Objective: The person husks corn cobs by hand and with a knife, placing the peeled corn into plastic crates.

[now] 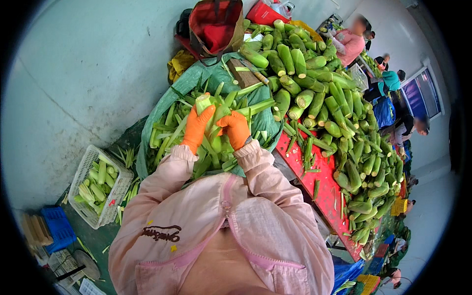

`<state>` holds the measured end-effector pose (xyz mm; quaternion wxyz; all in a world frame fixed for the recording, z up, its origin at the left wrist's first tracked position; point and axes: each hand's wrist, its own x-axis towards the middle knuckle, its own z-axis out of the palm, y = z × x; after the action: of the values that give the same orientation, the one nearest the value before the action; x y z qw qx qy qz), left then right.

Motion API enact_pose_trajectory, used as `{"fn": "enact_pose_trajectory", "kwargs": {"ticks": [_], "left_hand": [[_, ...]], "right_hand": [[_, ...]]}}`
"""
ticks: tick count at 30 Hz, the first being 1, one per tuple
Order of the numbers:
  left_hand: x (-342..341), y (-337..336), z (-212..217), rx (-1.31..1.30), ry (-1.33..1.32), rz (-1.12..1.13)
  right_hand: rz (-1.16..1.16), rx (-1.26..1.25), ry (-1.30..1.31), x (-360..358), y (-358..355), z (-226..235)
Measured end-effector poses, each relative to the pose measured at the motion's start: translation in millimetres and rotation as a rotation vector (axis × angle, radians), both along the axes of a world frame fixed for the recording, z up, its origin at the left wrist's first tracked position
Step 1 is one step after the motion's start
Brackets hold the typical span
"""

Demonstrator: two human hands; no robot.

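Observation:
My left hand (pixel 195 129), in an orange glove, is closed around an ear of corn (pixel 203 103) whose pale cut end points away from me. Close beside it, my right hand (pixel 236 130), gloved the same way, has its fingers curled in on a green corn husk (pixel 215 123) by the ear. Part of what the right fingers grip is hidden. Below both hands, a large green sack (pixel 147 147) lies open, full of stripped husk leaves (pixel 169 140). At its far edge a knife (pixel 256 73) rests by a wooden block (pixel 242 74).
Unhusked corn (pixel 314 93) lies heaped along a red table (pixel 322 189) to my right. A white crate (pixel 84 179) of peeled ears stands on the floor at left, near a blue crate (pixel 60 228). A bag (pixel 215 29) stands by the wall. Other people (pixel 350 44) work farther right.

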<state>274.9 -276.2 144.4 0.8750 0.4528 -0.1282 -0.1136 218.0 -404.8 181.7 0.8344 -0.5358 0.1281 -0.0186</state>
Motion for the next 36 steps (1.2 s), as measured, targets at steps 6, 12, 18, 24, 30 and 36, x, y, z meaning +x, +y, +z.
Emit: {"fn": "enact_pose_trajectory", "kwargs": {"ticks": [6,12,18,24,30,36], "left_hand": [[39,28,-7,-0.198,0.169,0.093],[60,55,-3,-0.145,0.192,0.333],[20,36,25,0.012,-0.008,-0.115],[13,31,19,0.162,-0.183,-0.219],[5,36,26,0.043,-0.062,-0.468],[7,20,-8,-0.081,0.079,-0.225]], "right_hand": [[-0.37,0.424,-0.103,-16,-28,-2],[-0.403,-0.64,0.171,-23,-112,-45],[-0.066,-1.284,-0.105,-2,-12,41],[0.206,-1.308,-0.084,14,-8,47],[0.192,-0.426,-0.007,15,-21,6],[-0.003,-0.016,-0.15,9,-23,-10]]}}
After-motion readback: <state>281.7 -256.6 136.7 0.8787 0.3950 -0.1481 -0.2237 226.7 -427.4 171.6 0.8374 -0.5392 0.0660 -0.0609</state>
